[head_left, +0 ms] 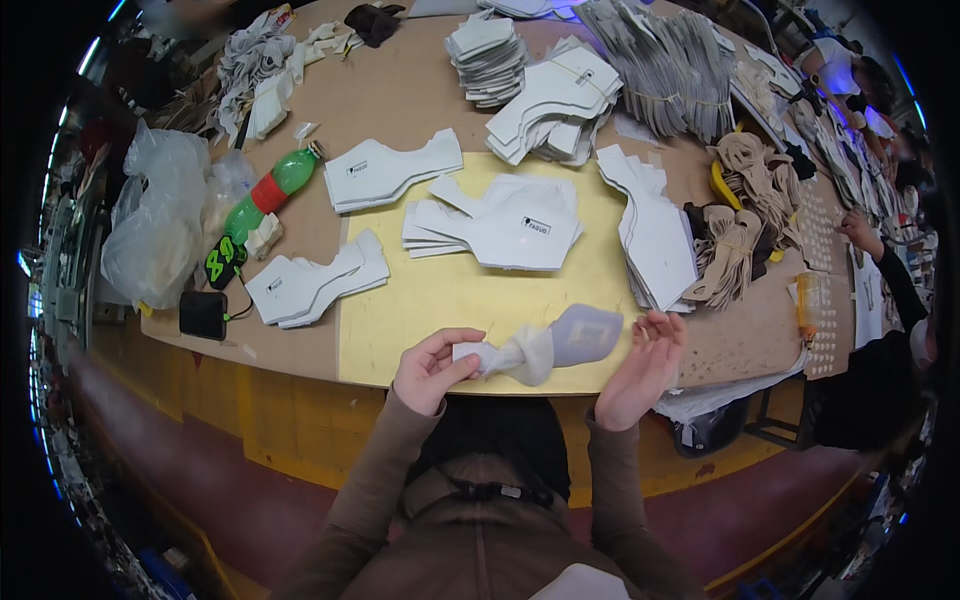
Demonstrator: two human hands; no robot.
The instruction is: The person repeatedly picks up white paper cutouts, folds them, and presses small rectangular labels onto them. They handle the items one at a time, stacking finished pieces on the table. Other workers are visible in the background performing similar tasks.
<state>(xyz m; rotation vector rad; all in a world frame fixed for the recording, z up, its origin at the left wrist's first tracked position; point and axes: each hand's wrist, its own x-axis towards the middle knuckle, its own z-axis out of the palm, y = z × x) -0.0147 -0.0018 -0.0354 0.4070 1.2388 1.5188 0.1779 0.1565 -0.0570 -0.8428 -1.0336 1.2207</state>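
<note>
Left hand [432, 368] pinching one end of a twisted white fabric piece [545, 345] at the near edge of the yellow mat [400, 330]; right hand [640, 368] released, fingers spread, just beside its other end.

A single head-worn fisheye camera looked steeply down from above the person's chest onto the worktable [300, 340], facing toward twelve o'clock. It sat close: both forearms entered from six o'clock, the table filled the centre, and its straight edges bowed toward the dark circular rim. No second view overlapped it.
</note>
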